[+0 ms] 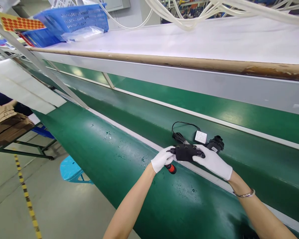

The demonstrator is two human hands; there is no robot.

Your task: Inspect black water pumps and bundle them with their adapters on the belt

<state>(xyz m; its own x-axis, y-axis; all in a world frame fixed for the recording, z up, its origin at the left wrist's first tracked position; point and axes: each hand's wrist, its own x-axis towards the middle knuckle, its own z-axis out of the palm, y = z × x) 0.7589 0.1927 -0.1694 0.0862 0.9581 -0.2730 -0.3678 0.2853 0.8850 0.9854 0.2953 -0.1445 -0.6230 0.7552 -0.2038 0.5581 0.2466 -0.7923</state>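
Fingers [198, 158] of both gloved hands curled, gripping black part [186, 152]

This is a factory assembly line. A long green conveyor belt [119, 156] runs under the gloved left hand [162, 159] and right hand [213, 161], with a second green belt lane [214, 108] just beyond them, split off by a pale rail. Above and past the hands lies a long white shelf [189, 39] with a worn wooden edge, bundles of pale tubing [214, 10] hanging over it. Far up to the left of the hands stand blue plastic crates [72, 20] and a sheet of orange dot stickers [20, 23]. Down left, yellow-black hazard tape [27, 199] marks the concrete floor beside a blue stool [69, 169].
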